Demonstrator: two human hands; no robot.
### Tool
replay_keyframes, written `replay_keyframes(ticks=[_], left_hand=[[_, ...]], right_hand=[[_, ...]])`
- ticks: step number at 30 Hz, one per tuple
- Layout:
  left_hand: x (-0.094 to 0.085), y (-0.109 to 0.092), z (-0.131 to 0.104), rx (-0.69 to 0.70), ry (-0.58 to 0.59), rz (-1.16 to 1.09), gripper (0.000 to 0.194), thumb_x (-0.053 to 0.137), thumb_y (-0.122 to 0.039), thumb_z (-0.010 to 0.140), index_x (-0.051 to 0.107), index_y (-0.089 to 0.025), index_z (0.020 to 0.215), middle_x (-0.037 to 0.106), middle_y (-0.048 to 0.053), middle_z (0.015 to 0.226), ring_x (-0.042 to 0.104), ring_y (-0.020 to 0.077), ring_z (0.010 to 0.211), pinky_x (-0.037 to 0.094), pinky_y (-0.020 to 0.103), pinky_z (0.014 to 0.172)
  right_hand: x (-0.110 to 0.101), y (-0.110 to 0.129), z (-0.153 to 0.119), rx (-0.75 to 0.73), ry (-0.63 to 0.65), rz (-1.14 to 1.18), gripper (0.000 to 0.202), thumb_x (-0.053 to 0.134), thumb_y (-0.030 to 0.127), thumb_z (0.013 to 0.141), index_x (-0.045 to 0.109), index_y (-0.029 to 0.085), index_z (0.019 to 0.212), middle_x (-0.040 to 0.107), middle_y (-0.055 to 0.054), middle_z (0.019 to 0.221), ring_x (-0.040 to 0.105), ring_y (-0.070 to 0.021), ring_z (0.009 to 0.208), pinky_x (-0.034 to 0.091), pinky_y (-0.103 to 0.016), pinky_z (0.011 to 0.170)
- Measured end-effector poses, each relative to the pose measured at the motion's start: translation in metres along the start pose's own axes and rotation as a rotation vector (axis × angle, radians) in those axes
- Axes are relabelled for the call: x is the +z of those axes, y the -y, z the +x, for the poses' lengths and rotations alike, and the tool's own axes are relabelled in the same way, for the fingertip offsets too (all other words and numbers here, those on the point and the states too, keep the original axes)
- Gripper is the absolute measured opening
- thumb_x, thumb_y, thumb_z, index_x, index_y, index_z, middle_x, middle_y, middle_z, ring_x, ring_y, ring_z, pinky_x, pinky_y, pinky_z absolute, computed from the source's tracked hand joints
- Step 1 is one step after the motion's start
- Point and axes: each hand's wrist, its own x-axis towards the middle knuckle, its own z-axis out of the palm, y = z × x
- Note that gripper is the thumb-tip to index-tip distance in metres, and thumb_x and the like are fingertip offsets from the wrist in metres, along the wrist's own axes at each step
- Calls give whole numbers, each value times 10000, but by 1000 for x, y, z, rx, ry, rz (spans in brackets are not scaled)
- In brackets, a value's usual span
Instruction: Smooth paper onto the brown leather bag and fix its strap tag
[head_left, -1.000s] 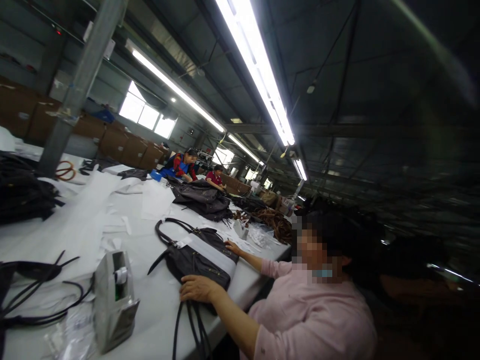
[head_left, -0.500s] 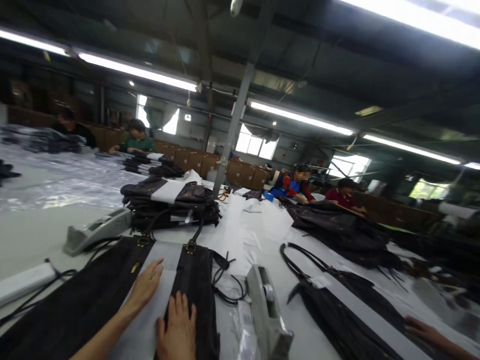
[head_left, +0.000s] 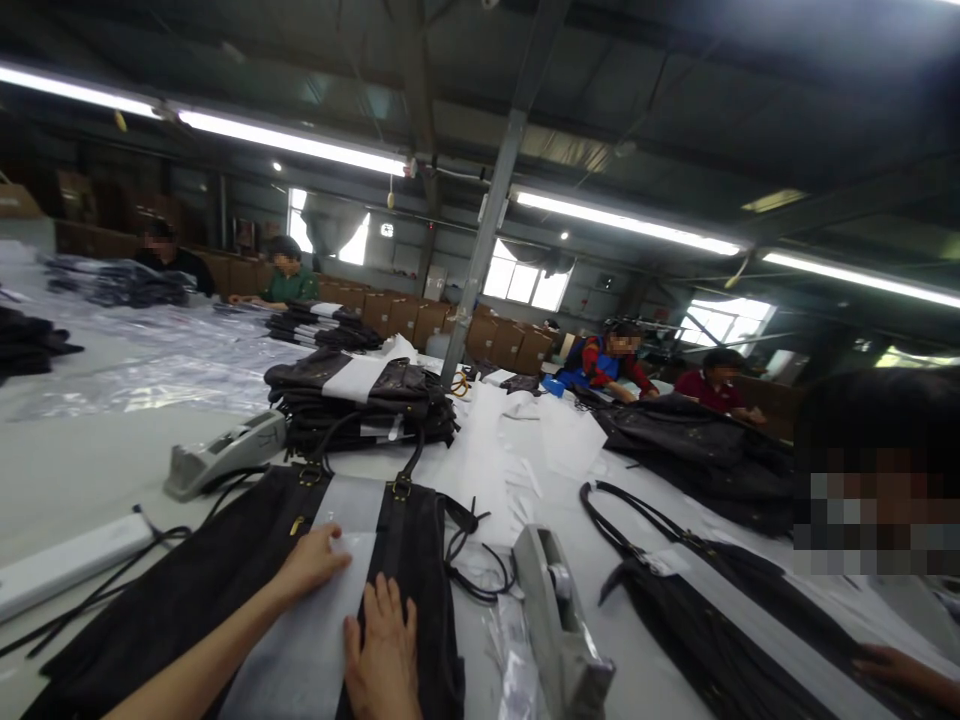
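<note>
Both hands, L [head_left: 311, 562] & R [head_left: 382, 655], fingers flat, press white paper band [head_left: 315, 620] round dark bag [head_left: 187, 590]; wrap unfinished, not taped.

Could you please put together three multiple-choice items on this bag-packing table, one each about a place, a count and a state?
1. Where does the left hand rest?
A. on the white paper band across the dark bag
B. on a tape dispenser
C. on the cardboard boxes

2. How many grey tape dispensers stand on the table?
A. none
B. two
C. five

3. How is the right hand held?
A. clenched round a strap
B. flat, fingers spread on the bag
C. raised off the table

Answers: 1 A, its palm lies on the white band; 2 B, one dispenser sits at left and another right of the bag; 3 B, it presses open-palmed on the bag's dark panel.
</note>
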Motion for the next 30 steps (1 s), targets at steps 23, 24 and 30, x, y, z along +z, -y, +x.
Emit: replay_keyframes(ticks=[23, 24, 30], left_hand=[[33, -13, -29, 440, 59, 515, 568, 309, -390, 950, 390, -123, 1445, 285, 133, 1545, 234, 370, 1426, 171, 594, 1144], [33, -12, -30, 446, 58, 520, 566, 298, -385, 953, 385, -123, 1447, 276, 132, 1548, 224, 367, 1430, 167, 591, 1145], [37, -8, -29, 447, 41, 583, 564, 293, -393, 952, 358, -155, 1460, 266, 104, 1554, 235, 347, 1431, 195, 572, 1138]], right_hand=[[25, -10, 0, -217, -305, -68, 466, 374, 68, 854, 576, 198, 1253, 664, -98, 1219, 604, -243, 1173, 511, -476, 996], [27, -11, -1, -237, -356, -75, 483, 372, 58, 843, 569, 194, 1262, 669, -105, 1204, 618, -236, 1147, 531, -443, 971], [-24, -17, -13, -295, -600, -108, 454, 376, 164, 904, 539, 235, 1322, 613, -93, 1303, 579, -231, 1206, 527, -420, 986]])
